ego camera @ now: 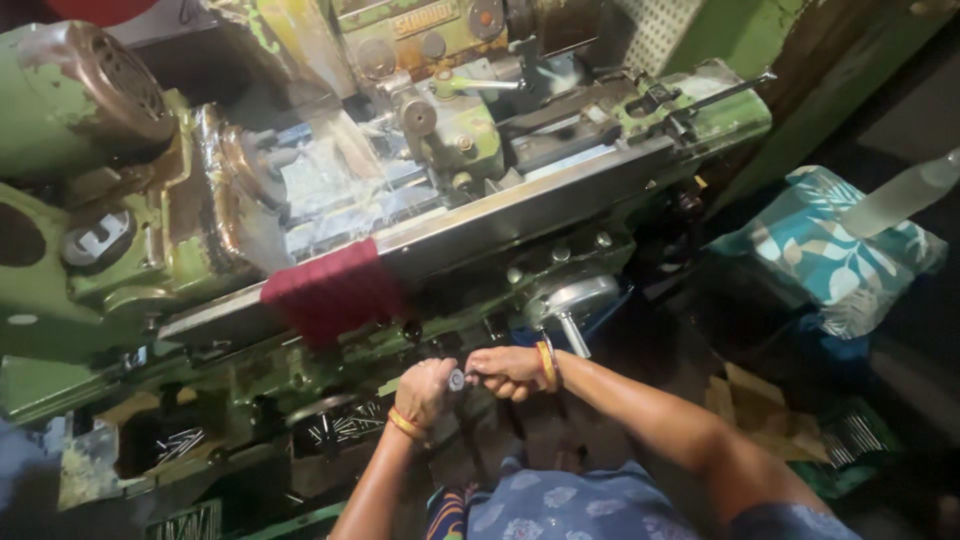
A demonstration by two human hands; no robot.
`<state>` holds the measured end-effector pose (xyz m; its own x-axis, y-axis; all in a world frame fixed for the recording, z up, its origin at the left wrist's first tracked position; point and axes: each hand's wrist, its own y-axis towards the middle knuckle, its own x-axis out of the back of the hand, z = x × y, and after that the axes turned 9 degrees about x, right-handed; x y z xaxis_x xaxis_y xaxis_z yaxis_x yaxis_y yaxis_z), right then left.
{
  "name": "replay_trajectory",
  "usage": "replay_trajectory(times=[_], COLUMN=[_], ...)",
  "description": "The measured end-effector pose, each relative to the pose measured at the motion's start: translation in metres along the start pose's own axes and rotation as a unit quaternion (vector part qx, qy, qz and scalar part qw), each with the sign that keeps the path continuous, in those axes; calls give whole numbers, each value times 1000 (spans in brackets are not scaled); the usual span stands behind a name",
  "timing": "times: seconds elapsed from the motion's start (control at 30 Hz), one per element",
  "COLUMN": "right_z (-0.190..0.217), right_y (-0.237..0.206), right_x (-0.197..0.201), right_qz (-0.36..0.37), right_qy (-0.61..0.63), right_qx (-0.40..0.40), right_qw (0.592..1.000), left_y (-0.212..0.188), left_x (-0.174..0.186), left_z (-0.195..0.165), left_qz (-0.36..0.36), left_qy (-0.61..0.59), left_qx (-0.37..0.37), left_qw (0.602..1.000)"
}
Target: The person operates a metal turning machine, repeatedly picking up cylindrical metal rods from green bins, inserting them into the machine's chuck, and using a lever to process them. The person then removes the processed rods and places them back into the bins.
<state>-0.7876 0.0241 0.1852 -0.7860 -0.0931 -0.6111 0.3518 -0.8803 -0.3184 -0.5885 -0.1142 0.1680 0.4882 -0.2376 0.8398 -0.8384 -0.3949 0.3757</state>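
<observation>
Head view looks down on a big worn green metal lathe (300,200), paint chipped, running across the frame, with a round grey motor housing (90,90) at its far left. Next, a dark red cloth (335,290) hangs over the lathe's steel front rail. To the right, a teal cushion with a white leaf print (830,250) sits well apart from the work. Lower down, a silver handwheel (572,298) juts out just above the hands. Left hand (425,392), orange band at the wrist, is clenched in a fist. Right hand (510,372), also banded, closes its grip against it. Between them, a small shiny round metal piece (457,380), pinched by both hands in front of the lathe's lower body.
</observation>
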Motion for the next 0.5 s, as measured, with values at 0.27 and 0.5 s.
replay_trajectory(times=[0.27,0.5], right_z=[-27,-21], right_y=[45,75], right_x=[-18,-5], right_qz=[-290,-349], right_qy=[-23,-307], right_qx=[276,420], right_qw=[916,780], left_y=[6,-2], left_x=[-57,-81], left_z=[-45,-32], left_qz=[-177,-226], left_qy=[-303,-386], left_qx=[407,414], left_qw=[843,793])
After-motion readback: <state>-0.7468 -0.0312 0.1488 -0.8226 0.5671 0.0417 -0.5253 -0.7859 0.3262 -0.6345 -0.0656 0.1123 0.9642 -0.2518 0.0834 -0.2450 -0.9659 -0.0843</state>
